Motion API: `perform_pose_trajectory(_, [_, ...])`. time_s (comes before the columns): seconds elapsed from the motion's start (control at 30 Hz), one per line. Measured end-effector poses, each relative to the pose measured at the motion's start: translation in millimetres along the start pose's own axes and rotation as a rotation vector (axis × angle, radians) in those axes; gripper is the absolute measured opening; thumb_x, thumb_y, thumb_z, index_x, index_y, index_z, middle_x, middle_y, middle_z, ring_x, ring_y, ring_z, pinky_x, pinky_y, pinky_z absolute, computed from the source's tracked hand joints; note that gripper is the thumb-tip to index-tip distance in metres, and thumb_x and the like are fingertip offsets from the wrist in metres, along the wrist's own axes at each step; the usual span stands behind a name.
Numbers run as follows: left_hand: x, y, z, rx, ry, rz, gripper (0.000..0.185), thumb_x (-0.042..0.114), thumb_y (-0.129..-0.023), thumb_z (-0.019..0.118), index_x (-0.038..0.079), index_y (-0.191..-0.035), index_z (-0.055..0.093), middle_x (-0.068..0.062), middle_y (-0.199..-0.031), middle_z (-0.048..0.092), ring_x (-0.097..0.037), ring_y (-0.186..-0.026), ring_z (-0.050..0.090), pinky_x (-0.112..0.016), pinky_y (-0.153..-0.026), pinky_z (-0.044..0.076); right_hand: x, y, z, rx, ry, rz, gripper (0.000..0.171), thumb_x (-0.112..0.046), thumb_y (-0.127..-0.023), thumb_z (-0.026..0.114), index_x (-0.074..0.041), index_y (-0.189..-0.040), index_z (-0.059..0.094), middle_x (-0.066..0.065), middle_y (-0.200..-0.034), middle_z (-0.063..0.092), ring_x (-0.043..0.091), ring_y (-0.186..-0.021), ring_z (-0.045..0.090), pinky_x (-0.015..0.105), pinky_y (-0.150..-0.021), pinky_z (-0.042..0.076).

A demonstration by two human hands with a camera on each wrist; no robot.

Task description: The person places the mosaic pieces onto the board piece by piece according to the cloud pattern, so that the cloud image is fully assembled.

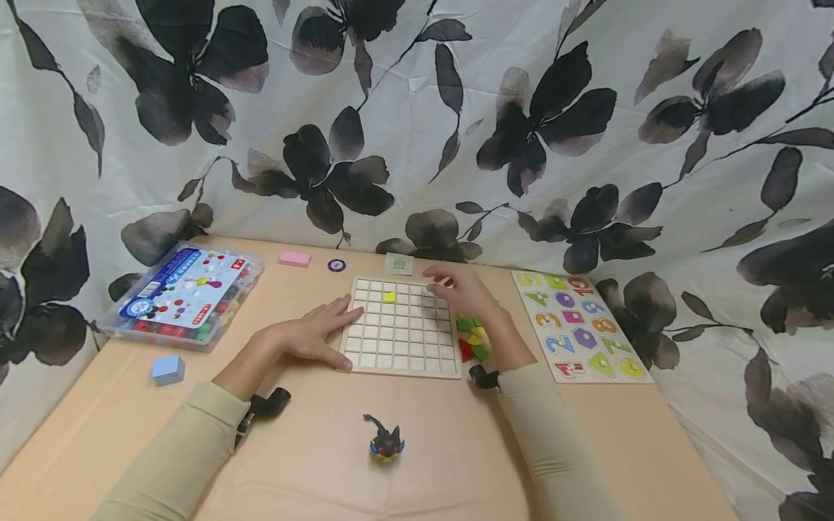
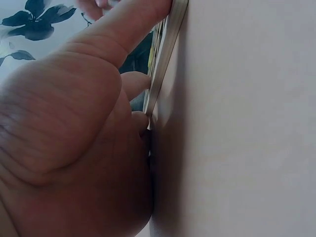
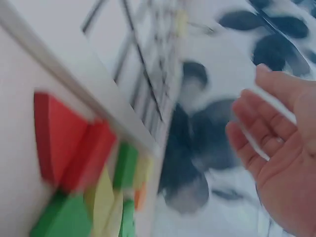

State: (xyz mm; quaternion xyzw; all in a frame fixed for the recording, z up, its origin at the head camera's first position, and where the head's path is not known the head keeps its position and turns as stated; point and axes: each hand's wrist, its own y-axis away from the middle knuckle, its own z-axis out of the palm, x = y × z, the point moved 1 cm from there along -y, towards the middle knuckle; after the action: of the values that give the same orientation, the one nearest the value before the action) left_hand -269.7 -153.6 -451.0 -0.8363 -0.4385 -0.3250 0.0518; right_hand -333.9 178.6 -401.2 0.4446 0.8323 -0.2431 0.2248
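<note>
A wooden grid board [image 1: 397,346] lies flat on the table, with one yellow square tile [image 1: 389,297] in an upper cell. At the board's left edge rests my left hand [image 1: 315,334], thumb and fingers extended and touching the rim; its palm side fills the left wrist view. My right hand [image 1: 470,293] hovers over the board's upper right part. In the right wrist view its fingers are loosely bent and nothing shows between them. Red, green, yellow and orange pieces [image 1: 477,336] lie heaped beside the board's right edge, partly hidden by the right forearm.
A clear case of coloured balls [image 1: 189,289] stands at the left, near a blue block [image 1: 168,370]. Behind the board lie a pink block [image 1: 295,259], a round disc [image 1: 336,265] and a small card [image 1: 399,264]. A number puzzle board [image 1: 580,329] is right; a dark figurine [image 1: 387,441] is in front.
</note>
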Motion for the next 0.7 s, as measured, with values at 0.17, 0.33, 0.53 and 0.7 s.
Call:
perform_pose_trajectory(0.17, [0.5,0.1,-0.3,-0.003,-0.002,-0.002,0.115,0.057,-0.08,0.084,0.014,-0.167,0.022,-0.022,-0.175,-0.003,-0.047,-0.161,-0.003,-0.068,-0.127,0.005,24.9,30.5,-22.3,0.073,-0.006,0.186,0.035,-0.02,-0.102,0.069,-0.011,-0.136,0.068,0.013,-0.134,0.067,0.026,-0.102,0.064,0.035,-0.077,0.058])
perform_pose_trajectory(0.33, [0.7,-0.6,0.6,0.002,-0.007,-0.006,0.114,0.057,-0.08,0.084,0.016,-0.167,0.023,-0.02,-0.175,-0.003,-0.045,-0.161,-0.002,-0.068,-0.127,0.006,52.0,42.0,-27.5,0.011,0.047,0.31,0.036,-0.014,-0.101,0.069,-0.005,-0.136,0.068,0.015,-0.131,0.067,0.027,-0.094,0.056,0.033,-0.073,0.048])
perform_pose_trajectory(0.53, [1.3,-1.5,1.7,0.005,-0.006,0.001,0.114,0.057,-0.08,0.084,0.015,-0.167,0.024,-0.022,-0.175,-0.002,-0.046,-0.161,-0.002,-0.068,-0.127,0.006,78.3,41.5,-15.9,-0.045,0.095,0.314,0.03,-0.009,-0.099,0.071,-0.004,-0.128,0.073,0.014,-0.118,0.07,0.025,-0.091,0.055,0.032,-0.077,0.046])
perform_pose_trajectory(0.7, [0.5,-0.8,1.1,0.009,-0.007,-0.002,0.114,0.057,-0.08,0.084,0.015,-0.167,0.024,-0.021,-0.175,-0.002,-0.047,-0.161,-0.001,-0.069,-0.126,0.007,85.5,39.3,-10.4,-0.029,0.093,0.302,0.02,-0.01,-0.099,0.071,-0.006,-0.118,0.076,0.011,-0.104,0.065,0.026,-0.091,0.055,0.034,-0.078,0.046])
